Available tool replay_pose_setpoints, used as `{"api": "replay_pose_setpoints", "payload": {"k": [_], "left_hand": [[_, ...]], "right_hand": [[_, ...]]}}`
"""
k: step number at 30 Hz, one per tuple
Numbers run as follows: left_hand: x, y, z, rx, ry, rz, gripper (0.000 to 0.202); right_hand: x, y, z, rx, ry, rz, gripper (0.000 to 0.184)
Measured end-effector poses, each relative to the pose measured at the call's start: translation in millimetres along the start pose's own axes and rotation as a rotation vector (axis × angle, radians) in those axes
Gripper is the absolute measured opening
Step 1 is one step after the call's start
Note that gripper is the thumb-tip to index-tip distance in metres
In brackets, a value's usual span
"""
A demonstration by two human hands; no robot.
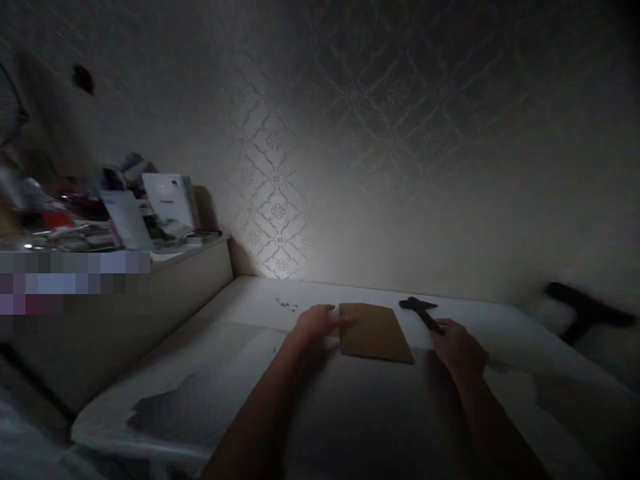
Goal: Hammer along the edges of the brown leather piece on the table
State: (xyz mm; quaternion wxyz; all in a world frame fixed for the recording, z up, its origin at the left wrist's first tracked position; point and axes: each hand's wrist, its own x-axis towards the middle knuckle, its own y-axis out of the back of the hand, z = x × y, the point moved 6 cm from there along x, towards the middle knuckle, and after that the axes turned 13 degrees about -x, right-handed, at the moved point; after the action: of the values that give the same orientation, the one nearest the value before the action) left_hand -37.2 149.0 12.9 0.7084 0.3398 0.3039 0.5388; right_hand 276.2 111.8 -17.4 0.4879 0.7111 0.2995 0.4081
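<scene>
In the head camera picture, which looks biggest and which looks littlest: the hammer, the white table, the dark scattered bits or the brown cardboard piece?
Largest to smallest:
1. White table
2. Brown cardboard piece
3. Hammer
4. Dark scattered bits, even all together

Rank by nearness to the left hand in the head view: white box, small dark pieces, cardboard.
1. Cardboard: left edge touched by the left hand.
2. Small dark pieces: on the table, left.
3. White box: on the cabinet, farther left.

Left hand (315,322): bare, slim in outline. Right hand (461,351): bare, rounded at the back. Left forearm (263,397), right forearm (487,423): bare, smooth-edged, narrowing towards the hands; finer detail lost in shadow.
</scene>
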Motion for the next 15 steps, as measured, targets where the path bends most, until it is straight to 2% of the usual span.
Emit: {"api": "replay_pose_setpoints", "payload": {"k": [3, 6, 8, 10, 13, 15], "left_hand": [[-3, 16.5, -7, 0.063, 0.151, 0.197, 0.046], [-10, 28.9, -16, 0.113, 0.288, 0.336, 0.04], [-13, 36.1, -22, 0.137, 0.323, 0.428, 0.043], [-16, 42.2, -31, 0.149, 0.365, 0.505, 0.044], [-15, 45.5, -49, 0.091, 0.45, 0.502, 0.039], [-14, 46.2, -58, 0.052, 0.492, 0.474, 0.034]], "right_hand": [[-1, 4, -4, -0.041, 0.005, -0.008, 0.037], [-3, 13, -13, -0.077, 0.007, 0.097, 0.037], [-6, 16, -26, -0.049, 0.085, 0.173, 0.036], [-10, 17, -43, 0.02, 0.24, 0.228, 0.035], [-18, 12, -64, 0.142, 0.456, 0.251, 0.033], [-21, 6, -70, 0.199, 0.522, 0.225, 0.032]]}}
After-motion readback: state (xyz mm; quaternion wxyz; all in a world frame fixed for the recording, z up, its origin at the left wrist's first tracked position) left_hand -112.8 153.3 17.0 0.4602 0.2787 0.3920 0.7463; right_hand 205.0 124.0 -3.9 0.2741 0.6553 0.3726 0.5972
